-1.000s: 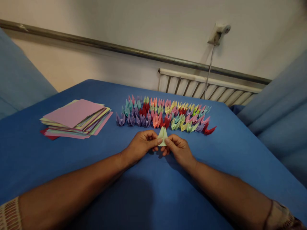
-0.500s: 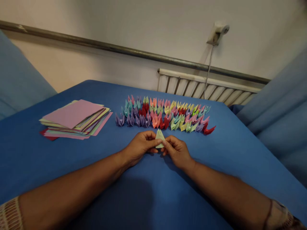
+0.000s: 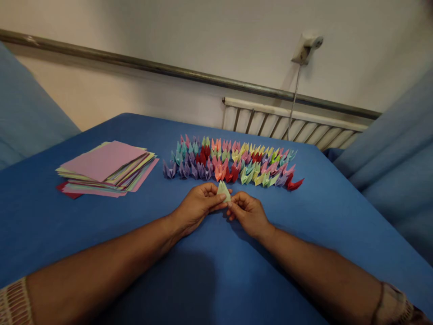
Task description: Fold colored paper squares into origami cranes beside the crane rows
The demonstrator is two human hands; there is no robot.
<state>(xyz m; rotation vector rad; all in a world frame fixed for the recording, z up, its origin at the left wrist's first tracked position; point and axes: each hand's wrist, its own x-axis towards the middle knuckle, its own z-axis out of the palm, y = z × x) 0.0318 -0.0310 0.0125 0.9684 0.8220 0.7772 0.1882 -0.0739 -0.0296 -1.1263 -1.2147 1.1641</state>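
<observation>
A small pale green folded paper [image 3: 222, 191], pointed at its top, is held above the blue-covered table [image 3: 162, 280]. My left hand [image 3: 198, 205] pinches it, with the thumb across its front and the fingers behind. At its lower right corner, my right hand [image 3: 248, 212] grips the edge between thumb and fingertips. Just beyond both hands stand several rows of colourful origami cranes [image 3: 220, 170]. The back of the folded paper and some fingertips are hidden.
To the left lies a stack of coloured paper sheets [image 3: 101, 160], pink on top. Behind the table are a metal rail [image 3: 162, 69], a radiator [image 3: 291, 122] and a socket with a plugged-in cord [image 3: 304, 48]. Blue curtains [image 3: 399, 158] hang on both sides.
The folded paper has tilted and shifted slightly left and up. My right thumb has slid from its front to its lower right corner. The cranes and the stack have not moved.
</observation>
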